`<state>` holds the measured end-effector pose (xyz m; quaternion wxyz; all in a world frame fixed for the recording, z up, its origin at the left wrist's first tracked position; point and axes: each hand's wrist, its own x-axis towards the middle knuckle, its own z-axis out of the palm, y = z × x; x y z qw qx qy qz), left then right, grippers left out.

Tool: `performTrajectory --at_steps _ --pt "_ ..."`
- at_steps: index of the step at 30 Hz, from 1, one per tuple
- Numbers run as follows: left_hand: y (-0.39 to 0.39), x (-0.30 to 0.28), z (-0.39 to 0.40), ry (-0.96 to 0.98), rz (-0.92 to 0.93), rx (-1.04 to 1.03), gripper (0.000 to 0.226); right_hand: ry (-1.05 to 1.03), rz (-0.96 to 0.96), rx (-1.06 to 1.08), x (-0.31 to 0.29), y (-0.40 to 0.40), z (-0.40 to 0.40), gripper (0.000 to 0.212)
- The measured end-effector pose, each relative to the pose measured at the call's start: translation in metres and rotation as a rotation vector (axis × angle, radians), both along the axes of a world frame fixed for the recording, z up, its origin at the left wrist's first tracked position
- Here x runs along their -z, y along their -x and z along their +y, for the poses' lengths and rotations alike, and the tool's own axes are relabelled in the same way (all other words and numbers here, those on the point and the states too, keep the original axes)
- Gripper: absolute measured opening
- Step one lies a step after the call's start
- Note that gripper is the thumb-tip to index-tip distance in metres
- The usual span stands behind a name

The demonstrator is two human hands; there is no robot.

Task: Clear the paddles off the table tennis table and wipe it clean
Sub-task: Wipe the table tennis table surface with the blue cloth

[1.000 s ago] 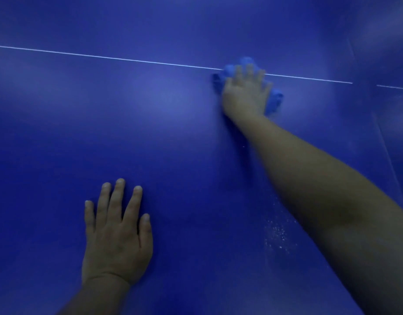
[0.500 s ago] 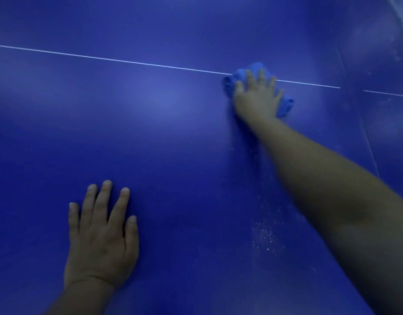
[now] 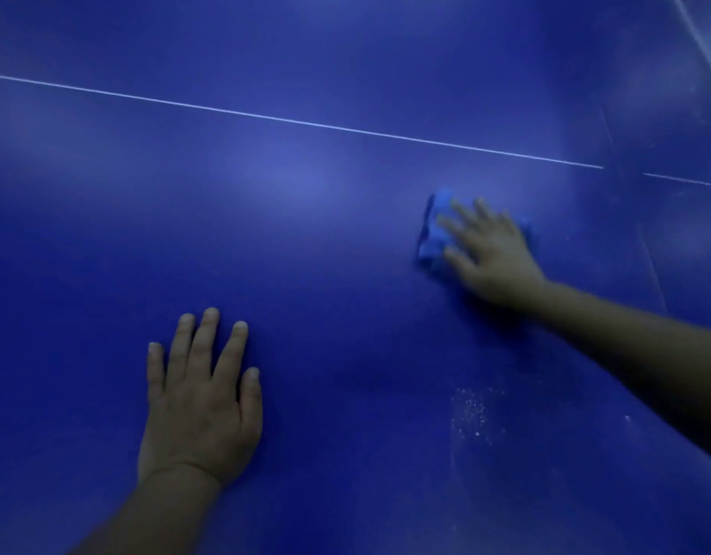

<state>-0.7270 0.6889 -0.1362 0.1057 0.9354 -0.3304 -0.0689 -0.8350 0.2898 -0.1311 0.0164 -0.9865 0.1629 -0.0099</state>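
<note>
a person's right hand, fingers spread flat, presses one blue cloth on the blue table, just short of its single white line. one patch of white specks lies toward the person from the cloth, nearer the right arm. the left hand rests splayed, holding nothing. no paddles in view.

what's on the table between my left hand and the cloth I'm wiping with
Nothing: in the head view, only bare blue table separates the left hand from the cloth.
</note>
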Motion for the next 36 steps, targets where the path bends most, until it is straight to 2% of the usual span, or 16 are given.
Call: performTrajectory --at_steps 2,3,5,7,10,12,13,15,18,20,22,25,27,28,33,36 --pt "0.000 0.000 0.000 0.006 -0.003 -0.006 0.061 -0.038 -0.002 0.273 -0.005 -0.038 -0.031 0.067" --pt "0.001 0.000 0.000 0.011 -0.002 -0.010 0.061 -0.055 0.000 0.339 -0.006 -0.051 -0.034 0.067" --pt "0.002 0.000 0.000 0.026 0.006 -0.017 0.062 -0.067 0.005 0.291 -0.005 -0.065 -0.016 0.067" --pt "0.003 0.001 0.001 0.028 0.007 -0.019 0.063 -0.072 0.012 0.088 -0.003 -0.056 0.023 0.069" --pt "0.004 0.000 0.002 0.031 0.019 -0.024 0.064 -0.053 0.038 -0.429 0.001 0.009 0.093 0.054" --pt "0.004 0.001 0.002 0.035 0.023 -0.027 0.064 -0.066 0.101 -0.716 -0.004 0.045 0.104 0.051" --pt "0.004 0.001 0.002 0.036 0.023 -0.026 0.065 -0.069 0.125 -0.775 -0.006 0.047 0.092 0.050" --pt "0.003 0.001 0.002 0.044 0.019 -0.029 0.064 -0.009 0.084 -0.645 -0.002 0.024 0.055 0.050" --pt "0.004 0.002 0.002 0.048 0.012 -0.022 0.063 -0.046 -0.002 -0.106 -0.006 -0.040 0.016 0.062" --pt "0.004 0.004 0.002 0.051 0.000 -0.026 0.063 -0.071 -0.007 0.014 -0.008 -0.066 0.024 0.068" --pt "0.003 0.005 0.004 0.053 0.001 -0.028 0.063 -0.049 0.001 -0.189 -0.007 -0.067 0.054 0.062" --pt "0.002 0.006 0.005 0.055 -0.001 -0.028 0.062 -0.031 0.050 -0.721 0.001 -0.026 0.099 0.050" --pt "0.003 0.006 0.005 0.060 -0.014 -0.028 0.062 -0.021 0.073 -0.811 0.001 -0.012 0.090 0.049" --pt "0.003 0.006 0.004 0.064 -0.018 -0.029 0.062 -0.005 0.051 -0.724 0.000 -0.016 0.072 0.049" --pt "0.002 0.007 0.005 0.059 -0.016 -0.028 0.062 0.005 -0.021 0.121 -0.005 -0.025 -0.035 0.068" --pt "0.002 0.007 0.005 0.055 -0.009 -0.026 0.062 0.022 -0.034 0.230 -0.002 0.007 -0.032 0.068"
